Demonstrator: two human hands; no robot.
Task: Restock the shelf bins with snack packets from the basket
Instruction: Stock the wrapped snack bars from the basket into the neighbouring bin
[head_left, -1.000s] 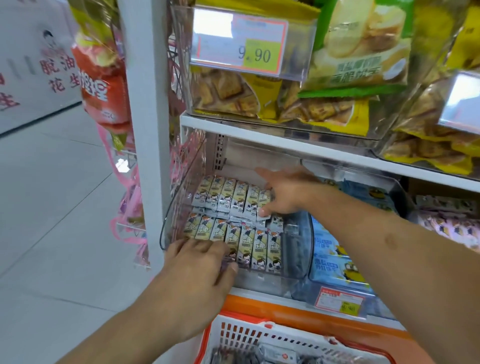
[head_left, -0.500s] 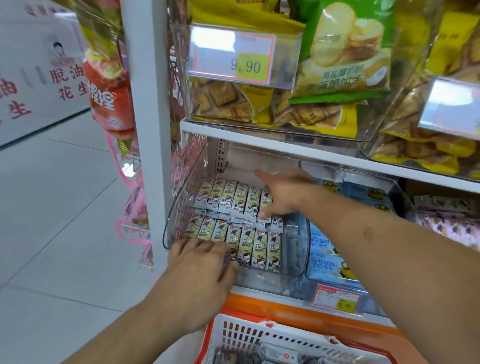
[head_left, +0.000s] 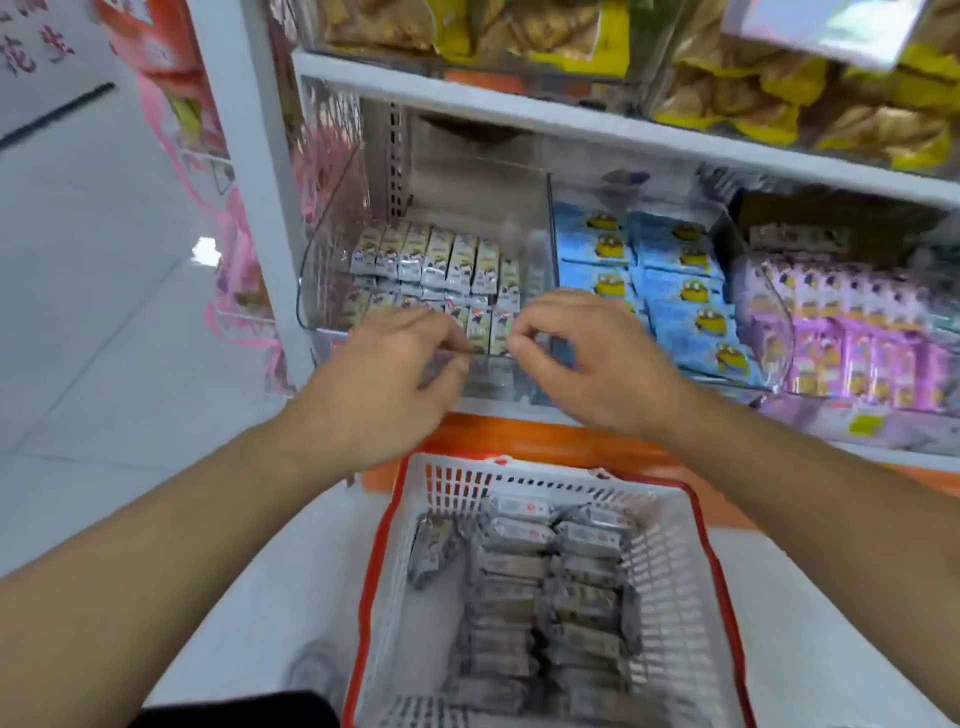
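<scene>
A clear shelf bin (head_left: 323, 291) holds two rows of small grey-and-yellow snack packets (head_left: 441, 254). My left hand (head_left: 384, 384) hovers at the bin's front edge, fingers loosely curled, fingertips close to the front row. My right hand (head_left: 592, 364) is beside it, fingers curled, thumb and forefinger close together near the front-right packets. No packet shows in either hand. Below them on the floor stands a white basket with a red rim (head_left: 706, 525), holding several grey packets (head_left: 545, 587) in rows.
Right of the clear bin lie blue packets (head_left: 675, 291) and pink-purple packets (head_left: 857, 332). Yellow snack bags (head_left: 753, 93) fill the shelf above. A white upright post (head_left: 244, 156) and pink hanging goods (head_left: 234, 260) stand at left, above an orange shelf base (head_left: 545, 441).
The view has tilted down, so the basket is in full sight. My right hand has pulled back from the rear row to the bin's front; my left hand has lifted off the front row.
</scene>
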